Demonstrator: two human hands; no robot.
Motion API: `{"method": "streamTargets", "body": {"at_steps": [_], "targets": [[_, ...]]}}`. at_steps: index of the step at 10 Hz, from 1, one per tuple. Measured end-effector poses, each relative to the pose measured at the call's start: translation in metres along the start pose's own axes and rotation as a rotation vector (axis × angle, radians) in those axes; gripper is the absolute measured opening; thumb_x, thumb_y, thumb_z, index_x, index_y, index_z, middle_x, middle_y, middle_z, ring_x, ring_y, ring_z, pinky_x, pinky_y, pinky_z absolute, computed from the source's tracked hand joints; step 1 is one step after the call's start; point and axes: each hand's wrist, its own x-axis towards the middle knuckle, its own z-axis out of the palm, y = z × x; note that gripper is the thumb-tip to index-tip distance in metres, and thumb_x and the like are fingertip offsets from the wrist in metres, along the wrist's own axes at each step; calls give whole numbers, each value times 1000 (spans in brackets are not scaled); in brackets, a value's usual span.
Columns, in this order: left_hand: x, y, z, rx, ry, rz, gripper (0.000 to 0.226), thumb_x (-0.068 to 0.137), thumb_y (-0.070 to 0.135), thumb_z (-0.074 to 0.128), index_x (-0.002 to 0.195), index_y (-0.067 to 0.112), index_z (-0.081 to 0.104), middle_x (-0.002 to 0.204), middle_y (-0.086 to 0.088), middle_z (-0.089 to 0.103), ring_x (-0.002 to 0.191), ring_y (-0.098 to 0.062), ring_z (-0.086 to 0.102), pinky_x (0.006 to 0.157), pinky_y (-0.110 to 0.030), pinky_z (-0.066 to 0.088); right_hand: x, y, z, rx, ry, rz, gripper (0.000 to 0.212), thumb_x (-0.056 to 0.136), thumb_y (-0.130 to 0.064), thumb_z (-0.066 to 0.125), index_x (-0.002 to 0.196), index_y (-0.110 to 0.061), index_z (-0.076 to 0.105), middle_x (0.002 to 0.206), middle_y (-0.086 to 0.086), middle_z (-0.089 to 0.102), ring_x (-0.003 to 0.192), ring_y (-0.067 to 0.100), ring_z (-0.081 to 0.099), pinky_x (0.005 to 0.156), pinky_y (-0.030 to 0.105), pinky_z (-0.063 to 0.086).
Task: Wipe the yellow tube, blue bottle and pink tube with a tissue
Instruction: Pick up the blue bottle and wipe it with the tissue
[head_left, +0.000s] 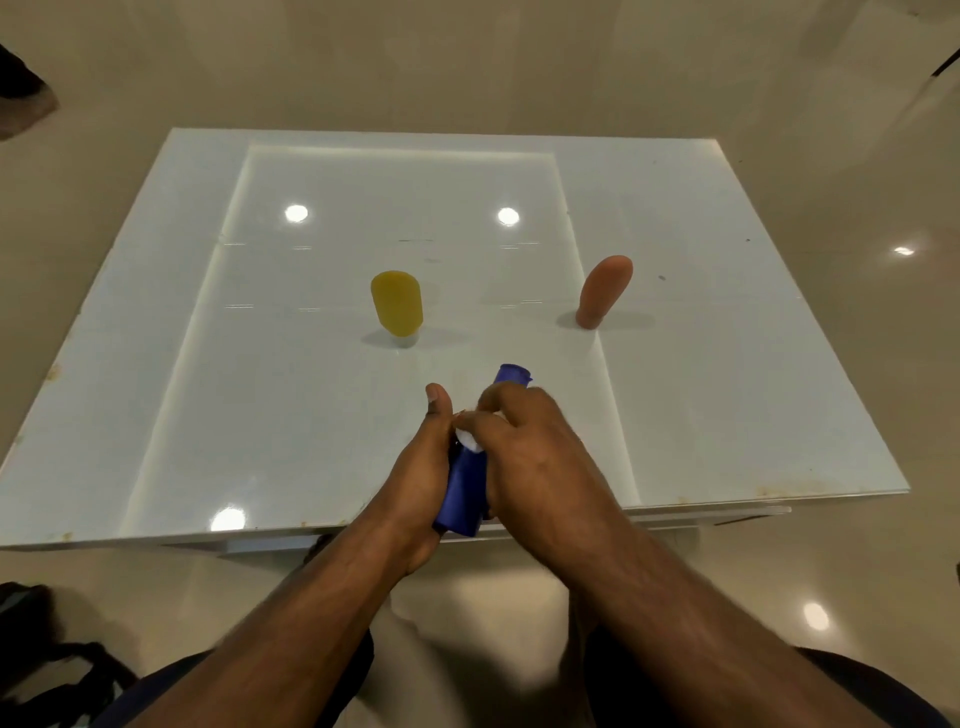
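Status: mid-task, working the blue bottle now. It's held off the tabletop at about 6 o'clock, near the front edge, tilted with the cap end pointing away toward 12.

Left hand has its fingers closed around the lower body of the bottle, thumb sticking up free. Right hand has its fingers curled over the upper body, pinching the tissue against it; only a small white scrap shows between the two hands, rest is hidden.

Yellow tube stands cap-down at roughly 11 o'clock from the hands, mid-tabletop, nothing touching it. Pink tube stands at about 1 o'clock, leaning a bit right, also untouched, well apart from the yellow one.

My read: bottle wipe is in progress, cap end looks not covered yet. Can't tell from here whether yellow or pink is already wiped, no visible residue either way. If order follows the task line, yellow is done and pink is left.
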Motion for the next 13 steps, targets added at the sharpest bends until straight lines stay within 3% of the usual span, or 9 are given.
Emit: {"method": "streamTargets", "body": {"at_steps": [1, 3, 5, 7, 8, 9, 10, 11, 13], "targets": [[-2, 1, 2, 73, -29, -6, 67, 95, 65, 26, 121, 15, 62, 88, -13, 73, 69, -24, 67, 60, -33, 56, 14, -7, -26, 45, 124, 21, 4, 91, -28, 55, 94, -26, 53, 89, -7, 57, 73, 11, 62, 50, 15, 51], [-3, 0, 1, 42, 0, -9, 64, 91, 68, 38, 117, 16, 66, 94, -16, 73, 78, -29, 66, 72, -41, 54, 3, -1, -5, 60, 52, 62, 3, 89, -35, 56, 87, -33, 55, 98, -5, 56, 80, 11, 62, 58, 31, 56], [-2, 0, 2, 54, -7, -18, 53, 100, 55, 33, 117, 14, 62, 84, -11, 75, 67, -23, 68, 60, -33, 57, 15, -5, -28, 88, 133, 36, 5, 90, -28, 58, 92, -24, 54, 87, -3, 60, 74, 12, 63, 55, 17, 53], [-2, -1, -3, -24, 74, 30, 37, 100, 39, 48, 117, 11, 64, 86, -9, 75, 71, -21, 69, 64, -36, 55, -2, 4, 6, 82, 13, 62, 6, 84, -37, 58, 81, -31, 58, 89, -5, 61, 77, 12, 64, 72, 44, 57], [-1, 0, -3, 41, 75, 32, 37, 100, 39, 47, 117, 9, 62, 85, -11, 74, 69, -23, 68, 62, -35, 57, 7, 5, -8, 50, 64, 4, 3, 86, -32, 60, 86, -30, 57, 87, -6, 61, 77, 8, 64, 71, 35, 58], [-1, 1, 0, 177, 48, 51, 38, 95, 46, 50, 117, 17, 62, 95, -10, 76, 75, -24, 68, 67, -34, 58, 18, 9, -32, -338, 175, -223, 15, 90, -14, 52, 100, -17, 62, 94, -2, 56, 80, 0, 56, 67, 10, 44], [1, 2, -2, 287, 50, 111, 50, 81, 52, 62, 124, 26, 63, 107, -4, 75, 91, -26, 71, 82, -39, 60, 15, 11, -27, -526, 145, -376, 25, 87, -6, 48, 103, -12, 66, 100, 3, 54, 84, 8, 51, 71, 18, 42], [1, 4, -2, 333, 92, 127, 62, 68, 49, 73, 122, 23, 63, 105, -2, 76, 91, -28, 73, 84, -42, 61, 15, 9, -27, -493, 90, -386, 23, 87, -8, 51, 104, -12, 67, 101, 2, 55, 85, 8, 50, 73, 11, 38], [-2, 2, -1, 189, 53, 80, 59, 67, 28, 82, 121, 27, 60, 108, -8, 74, 87, -34, 74, 76, -52, 61, 12, 10, -22, -579, 98, -390, 23, 84, -5, 60, 106, -10, 67, 105, 7, 58, 92, 23, 56, 78, 28, 46]]}}
